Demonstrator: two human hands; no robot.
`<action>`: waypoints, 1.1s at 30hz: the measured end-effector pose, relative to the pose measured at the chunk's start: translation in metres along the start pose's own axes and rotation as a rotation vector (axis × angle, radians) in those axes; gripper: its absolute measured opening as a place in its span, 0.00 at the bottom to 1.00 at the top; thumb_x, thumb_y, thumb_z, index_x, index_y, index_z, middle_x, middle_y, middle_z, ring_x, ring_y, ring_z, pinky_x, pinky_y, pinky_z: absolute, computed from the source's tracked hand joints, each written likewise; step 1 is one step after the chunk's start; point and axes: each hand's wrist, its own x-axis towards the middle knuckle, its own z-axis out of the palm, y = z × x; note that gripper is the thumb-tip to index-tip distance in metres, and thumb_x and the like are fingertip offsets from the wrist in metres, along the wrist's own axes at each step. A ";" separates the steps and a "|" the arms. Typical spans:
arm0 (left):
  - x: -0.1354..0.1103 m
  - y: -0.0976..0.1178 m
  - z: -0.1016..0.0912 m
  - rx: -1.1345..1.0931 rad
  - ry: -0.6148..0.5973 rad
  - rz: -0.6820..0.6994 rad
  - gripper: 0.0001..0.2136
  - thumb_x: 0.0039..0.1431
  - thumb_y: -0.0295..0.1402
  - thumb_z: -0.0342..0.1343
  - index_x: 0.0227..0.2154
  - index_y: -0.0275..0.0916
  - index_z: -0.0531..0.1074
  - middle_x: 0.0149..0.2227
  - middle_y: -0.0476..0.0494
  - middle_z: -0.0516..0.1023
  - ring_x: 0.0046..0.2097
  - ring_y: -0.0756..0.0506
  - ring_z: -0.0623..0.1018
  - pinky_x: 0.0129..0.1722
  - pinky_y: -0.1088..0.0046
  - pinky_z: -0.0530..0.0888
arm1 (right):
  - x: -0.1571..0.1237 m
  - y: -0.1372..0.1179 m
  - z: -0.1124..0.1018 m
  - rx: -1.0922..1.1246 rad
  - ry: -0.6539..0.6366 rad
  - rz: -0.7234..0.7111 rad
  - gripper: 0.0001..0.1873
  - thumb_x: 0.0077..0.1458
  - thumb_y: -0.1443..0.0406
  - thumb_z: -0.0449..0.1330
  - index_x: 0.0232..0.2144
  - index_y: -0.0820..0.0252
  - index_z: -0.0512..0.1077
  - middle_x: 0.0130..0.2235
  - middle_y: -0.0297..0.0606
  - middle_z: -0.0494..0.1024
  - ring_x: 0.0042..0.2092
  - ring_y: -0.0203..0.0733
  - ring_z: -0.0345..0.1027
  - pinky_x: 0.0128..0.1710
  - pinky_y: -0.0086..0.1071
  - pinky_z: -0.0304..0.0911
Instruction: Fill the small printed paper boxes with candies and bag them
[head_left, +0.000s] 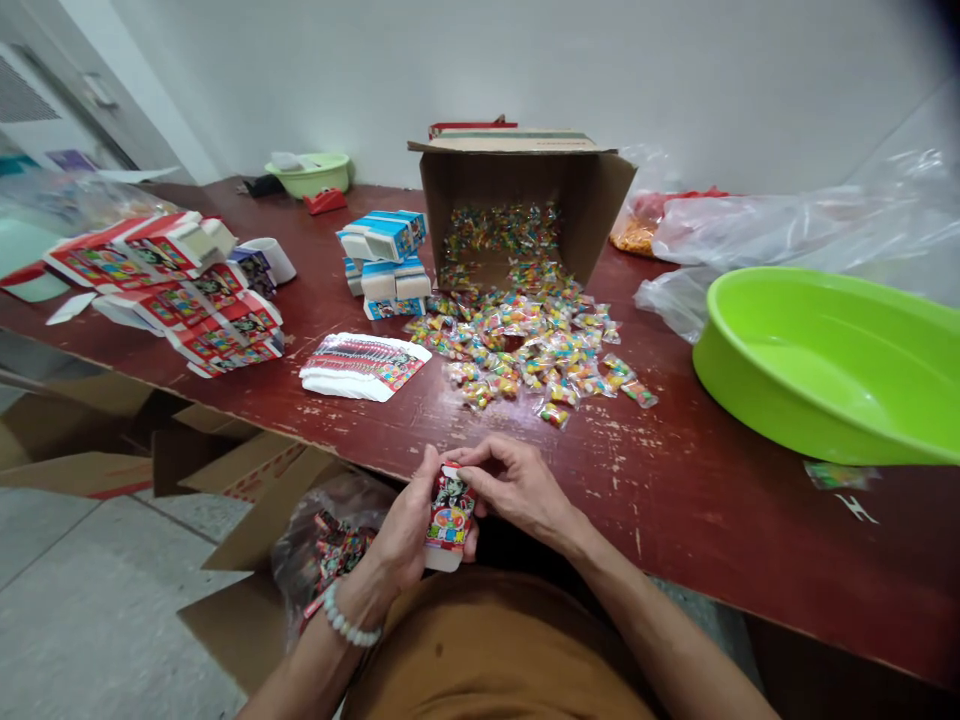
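Observation:
A small printed candy box (451, 510), red with a cartoon figure, is in my left hand (409, 520), whose fingers wrap round its side. A white flap stands out at the box's lower end. My right hand (517, 490) pinches the upper end, its thumb on the front and its fingers behind the top edge. Past my hands lies a fanned stack of flat box blanks (364, 366). Beside it spreads a heap of clear candy packets (525, 345) with colourful sweets, spilling from a cardboard carton (600, 215) tipped on its side.
Bundles of red boxes (217, 310) and blue boxes (394, 262) are stacked on the dark red table (675, 500). A large green basin (795, 400) sits at right, plastic bags (780, 230) behind it. Below the left edge are open cartons (247, 510) and a bag of printed wrappers (337, 545).

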 end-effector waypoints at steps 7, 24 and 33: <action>0.005 -0.005 -0.006 0.155 0.042 0.061 0.33 0.57 0.61 0.43 0.36 0.33 0.75 0.23 0.43 0.78 0.16 0.52 0.72 0.15 0.80 0.65 | 0.010 -0.005 -0.002 0.250 -0.044 0.189 0.11 0.54 0.58 0.63 0.32 0.61 0.74 0.27 0.34 0.77 0.20 0.32 0.68 0.18 0.25 0.60; -0.011 -0.031 0.005 -0.246 -0.022 -0.002 0.17 0.58 0.35 0.60 0.49 0.43 0.66 0.40 0.42 0.80 0.39 0.45 0.80 0.42 0.67 0.76 | 0.015 0.032 -0.069 -0.866 0.313 -0.168 0.12 0.60 0.65 0.57 0.47 0.59 0.72 0.46 0.47 0.74 0.49 0.50 0.65 0.51 0.44 0.61; -0.035 -0.007 -0.091 0.388 -0.099 -0.165 0.14 0.43 0.34 0.70 0.31 0.38 0.73 0.27 0.50 0.77 0.28 0.52 0.73 0.28 0.80 0.67 | 0.005 0.051 -0.086 -1.123 0.304 -0.076 0.11 0.60 0.66 0.55 0.44 0.63 0.72 0.42 0.50 0.73 0.43 0.52 0.65 0.44 0.42 0.62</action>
